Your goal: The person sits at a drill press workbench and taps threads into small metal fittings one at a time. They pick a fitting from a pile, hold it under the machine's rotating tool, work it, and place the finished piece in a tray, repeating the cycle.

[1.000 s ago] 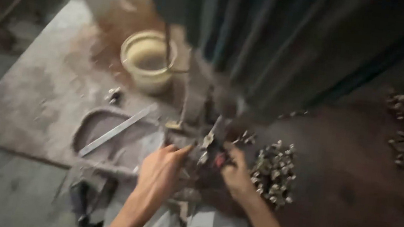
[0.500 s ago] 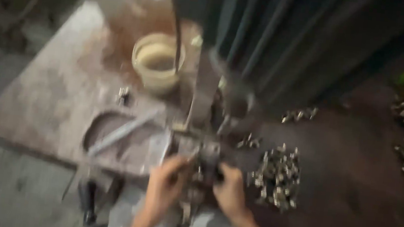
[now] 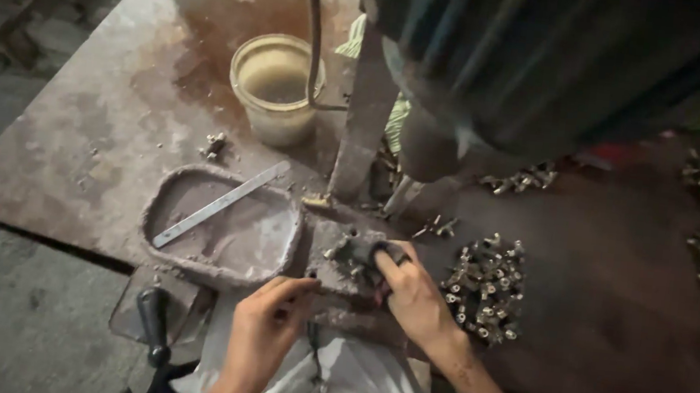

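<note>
Right hand (image 3: 415, 300) fingers pinched on small dark part (image 3: 379, 253) atop grimy fixture block (image 3: 343, 261). Left hand (image 3: 267, 322) fingers loosely curled, touching block's near edge. Brass fittings pile (image 3: 483, 288) just right, on surface (image 3: 114, 128).

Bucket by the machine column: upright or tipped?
Upright. The pale bucket stands on the metal table, its round mouth facing up; the contents cannot be told.
</note>
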